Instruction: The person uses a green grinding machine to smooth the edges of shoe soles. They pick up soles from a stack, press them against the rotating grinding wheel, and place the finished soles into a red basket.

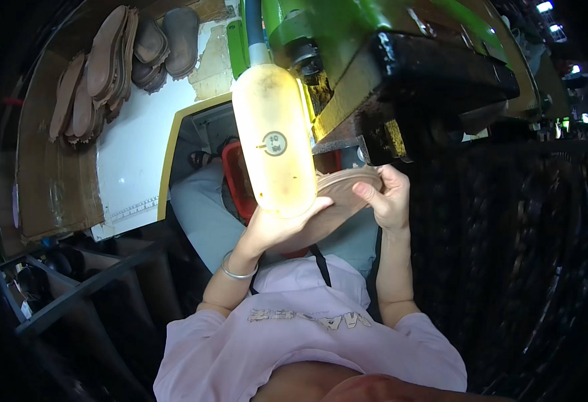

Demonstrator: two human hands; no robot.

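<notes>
A brown shoe sole [331,212] is held between my two hands, slanting up to the right, its far edge close under the dark head of a green machine [374,80]. My left hand [284,224] grips its near left end, thumb along the top; the lit lamp hides part of that hand. At the far right end my right hand [389,197] pinches the sole, thumb on its face and fingers behind. Ragged bits stick out along the sole's upper edge.
A glowing yellowish lamp [274,134] hangs in front of the machine. On the white table [130,171] at left, brown soles [110,57] lie piled beside cardboard [59,194]. A red bin [237,177] stands below, between my legs. Dark racks [93,288] stand at lower left.
</notes>
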